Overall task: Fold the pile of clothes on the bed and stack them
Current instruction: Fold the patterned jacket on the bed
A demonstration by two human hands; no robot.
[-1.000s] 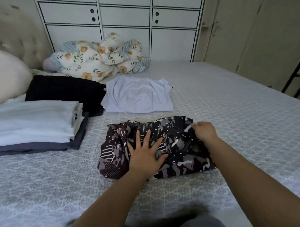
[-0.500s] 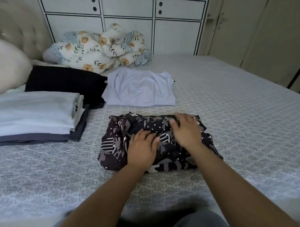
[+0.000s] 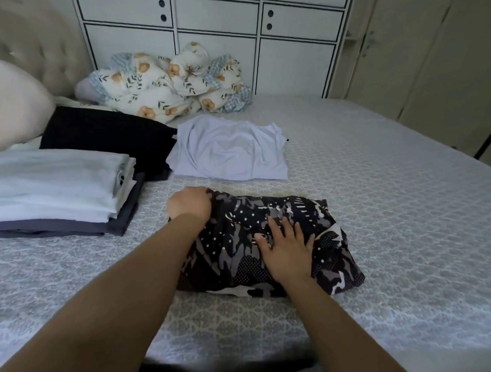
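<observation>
Item: patterned garment, dark with grey and white print, folded into a compact bundle, lying on the bed directly in front of the person, near the front edge.

Left hand: at the bundle's far left corner, fingers curled into the cloth edge, gripping it.

Right hand: laid flat on top of the bundle, fingers spread and straight, pressing down; holds nothing.

Stack: white folded pieces over a dark grey one, to the left of the bundle, apart from it. A black folded garment lies behind the stack. A pale lilac top lies flat beyond the bundle, only roughly folded.

Other: floral quilt bunched at the far edge; pillow at far left.

Step in hand, judged: final fold or tidying of the patterned garment, 1 hand anchoring while the other draws the corner.

Next move calls for, judged: keeping the folds pinned so the loose cloth does not spring open, then lifting the bundle with both hands under it and carrying it left onto the stack. The lilac top remains to be finished.
</observation>
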